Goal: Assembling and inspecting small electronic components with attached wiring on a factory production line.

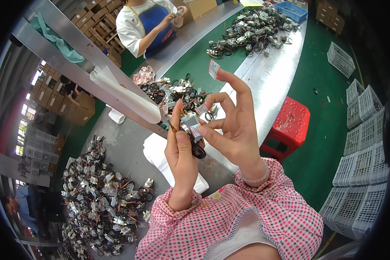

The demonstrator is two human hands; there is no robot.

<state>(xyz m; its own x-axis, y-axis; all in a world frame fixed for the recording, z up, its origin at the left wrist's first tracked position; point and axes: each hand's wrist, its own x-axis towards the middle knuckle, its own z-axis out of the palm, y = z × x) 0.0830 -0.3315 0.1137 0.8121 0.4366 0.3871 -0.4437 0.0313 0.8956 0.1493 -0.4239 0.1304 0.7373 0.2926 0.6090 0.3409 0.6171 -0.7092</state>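
Between the thumb and fingers of my left hand (182, 162) is a small silvery metal part with a coiled black cable (198, 151). My right hand (237, 132) comes in from the right, its thumb pressing a small white-and-red label (196, 131) against that part. Two more labels cling to its raised fingertips: one label (213, 69) on the highest finger and another label (201, 108) lower down. Much of the metal part is hidden behind the fingers and the label.
A large heap of similar cabled parts (104, 199) covers the grey table at left. White sheets (160, 162) lie beneath my hands. More parts (251, 32) and a blue bin (291, 11) are farther off. A red stool (292, 119) stands right; a co-worker (149, 26) is across the table.
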